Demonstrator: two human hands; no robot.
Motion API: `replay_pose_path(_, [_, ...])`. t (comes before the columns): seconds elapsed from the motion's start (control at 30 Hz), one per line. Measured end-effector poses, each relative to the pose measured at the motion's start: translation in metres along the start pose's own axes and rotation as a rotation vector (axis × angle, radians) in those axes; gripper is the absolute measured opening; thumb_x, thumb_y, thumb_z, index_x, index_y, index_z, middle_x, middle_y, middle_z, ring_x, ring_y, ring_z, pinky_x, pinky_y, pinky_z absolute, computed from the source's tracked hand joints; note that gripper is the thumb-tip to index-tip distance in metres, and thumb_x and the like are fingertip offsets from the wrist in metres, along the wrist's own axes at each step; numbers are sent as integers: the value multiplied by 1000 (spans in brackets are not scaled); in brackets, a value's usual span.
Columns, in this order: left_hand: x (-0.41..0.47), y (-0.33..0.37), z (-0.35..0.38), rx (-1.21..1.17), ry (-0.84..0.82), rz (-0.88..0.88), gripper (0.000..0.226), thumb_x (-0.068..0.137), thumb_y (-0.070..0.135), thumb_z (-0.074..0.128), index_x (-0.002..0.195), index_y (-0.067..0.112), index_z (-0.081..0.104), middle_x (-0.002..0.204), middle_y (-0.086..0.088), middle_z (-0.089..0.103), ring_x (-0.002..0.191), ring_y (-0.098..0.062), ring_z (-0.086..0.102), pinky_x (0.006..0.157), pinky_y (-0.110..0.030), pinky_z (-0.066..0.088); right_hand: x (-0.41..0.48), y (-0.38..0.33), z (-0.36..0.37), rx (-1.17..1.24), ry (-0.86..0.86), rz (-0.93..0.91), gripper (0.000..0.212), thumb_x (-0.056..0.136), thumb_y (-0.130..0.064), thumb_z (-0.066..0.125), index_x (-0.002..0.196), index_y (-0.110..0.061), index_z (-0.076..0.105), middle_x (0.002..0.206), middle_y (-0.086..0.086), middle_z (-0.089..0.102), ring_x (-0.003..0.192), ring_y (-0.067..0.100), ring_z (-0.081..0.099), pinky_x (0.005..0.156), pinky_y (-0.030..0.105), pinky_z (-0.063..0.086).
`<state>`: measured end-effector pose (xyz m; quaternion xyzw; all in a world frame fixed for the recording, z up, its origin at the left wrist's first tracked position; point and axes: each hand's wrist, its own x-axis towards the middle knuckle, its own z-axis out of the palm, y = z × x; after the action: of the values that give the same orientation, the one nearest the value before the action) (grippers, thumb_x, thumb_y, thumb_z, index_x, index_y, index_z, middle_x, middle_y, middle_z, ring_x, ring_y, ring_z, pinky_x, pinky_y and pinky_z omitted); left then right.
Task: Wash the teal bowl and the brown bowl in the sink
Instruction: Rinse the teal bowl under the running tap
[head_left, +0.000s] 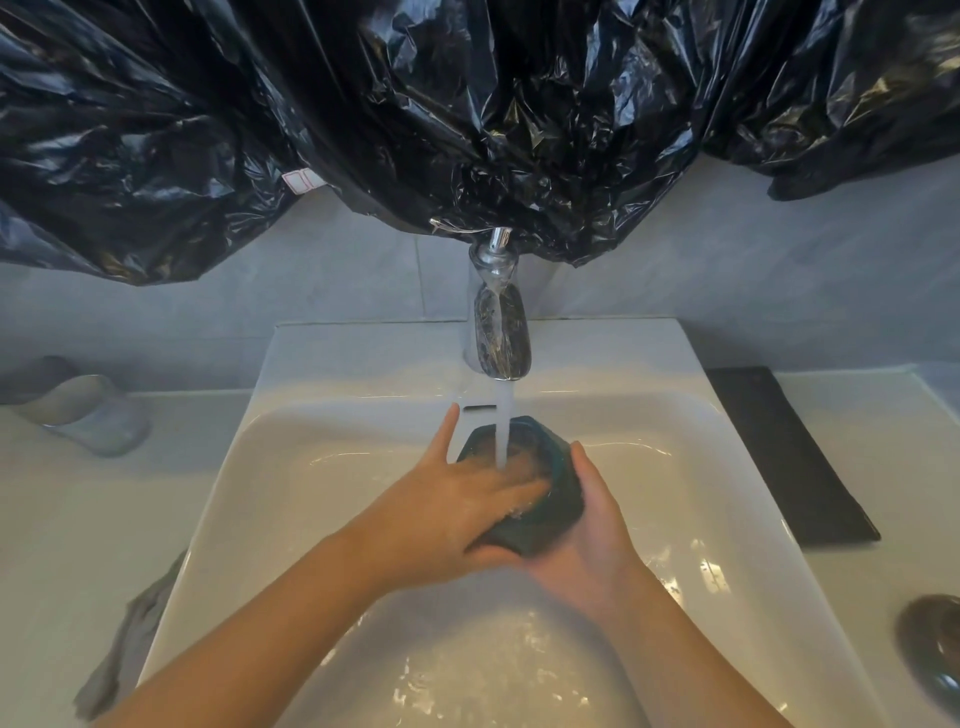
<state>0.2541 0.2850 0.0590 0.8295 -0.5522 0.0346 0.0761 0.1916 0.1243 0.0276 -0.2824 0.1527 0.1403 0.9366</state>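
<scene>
Teal bowl (563, 499): over the sink (311, 467), under the tap (498, 332) stream, mouth tilted towards the left hand (457, 514), whose flat fingers press inside. Right hand (592, 540): cupped round the outer wall, gripping. Brown bowl (932, 644): on the counter, nearer the right hand.

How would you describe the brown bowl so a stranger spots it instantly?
Start at the white sink. On the counter to its right, nearer the camera than the black tray, sits the brown bowl. It is round and glossy; the tray is rectangular.

Left hand (457, 501) flat; right hand (589, 540) cupped
</scene>
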Motion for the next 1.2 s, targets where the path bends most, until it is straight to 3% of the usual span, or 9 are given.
replay_pose_path(0.13, [2, 7, 6, -121, 121, -13, 48, 89, 46, 57, 130, 23, 52, 123, 9, 65, 110, -11, 61, 117, -44, 21, -1, -4, 1, 49, 4, -15, 59, 93, -51, 37, 119, -11, 72, 125, 20, 66, 109, 36, 66, 87, 46, 53])
replay_pose_path(0.23, [2, 26, 13, -257, 211, -175, 32, 78, 45, 69, 101, 23, 65, 81, 7, 71, 72, -16, 65, 71, -31, 55, -4, -5, 5, 71, 16, -105, 53, 88, -43, 42, 115, -7, 71, 106, 19, 72, 91, 32, 71, 71, 39, 59])
replay_pose_path(0.33, [6, 46, 17, -280, 315, -321, 29, 70, 49, 65, 69, 21, 56, 56, 7, 55, 49, -12, 48, 43, -21, 40, -3, -3, 6, 114, 83, -157, 52, 88, -40, 44, 131, -16, 61, 100, 16, 73, 81, 31, 73, 63, 38, 61])
replay_pose_path(0.47, [4, 38, 19, -219, 277, -130, 28, 84, 47, 62, 76, 21, 58, 69, 8, 60, 62, -11, 54, 72, -28, 51, -3, -4, 4, 133, 113, -149, 46, 88, -42, 43, 117, -16, 70, 94, 15, 75, 76, 30, 74, 65, 38, 60])
replay_pose_path(0.6, [-2, 4, 3, 91, 115, -1, 46, 92, 62, 40, 75, 27, 65, 70, 12, 61, 70, -9, 61, 113, -56, 22, -4, -5, 6, 130, 118, -34, 58, 87, -50, 45, 102, -5, 78, 102, 23, 73, 83, 35, 73, 79, 46, 54])
replay_pose_path(0.7, [-2, -4, -1, 71, 40, -22, 48, 90, 67, 36, 94, 29, 66, 88, 13, 67, 85, -8, 65, 113, -62, 12, -1, -3, 6, 119, 164, 29, 68, 90, -60, 43, 129, -9, 64, 126, 25, 64, 108, 40, 65, 87, 51, 55])
replay_pose_path(0.8, [2, 1, 0, 12, 66, -37, 43, 88, 63, 40, 88, 27, 63, 83, 13, 66, 79, -10, 65, 110, -41, 23, -2, -5, 5, 127, 117, -23, 64, 86, -55, 46, 120, -6, 70, 121, 24, 66, 102, 38, 67, 83, 47, 55])
replay_pose_path(1.0, [18, 43, 6, -248, 257, -312, 42, 82, 57, 52, 69, 16, 54, 63, 4, 57, 56, -17, 48, 56, -26, 37, -3, -4, 3, 78, 58, -218, 56, 66, -41, 70, 111, -9, 69, 99, 14, 71, 86, 29, 71, 69, 34, 60])
replay_pose_path(1.2, [24, 70, 13, -366, 362, -513, 33, 86, 40, 41, 100, 16, 58, 88, 2, 63, 74, -21, 59, 61, -28, 47, -5, 4, 2, 91, 106, -216, 43, 79, -39, 57, 105, -9, 73, 97, 10, 71, 86, 24, 71, 77, 32, 58])
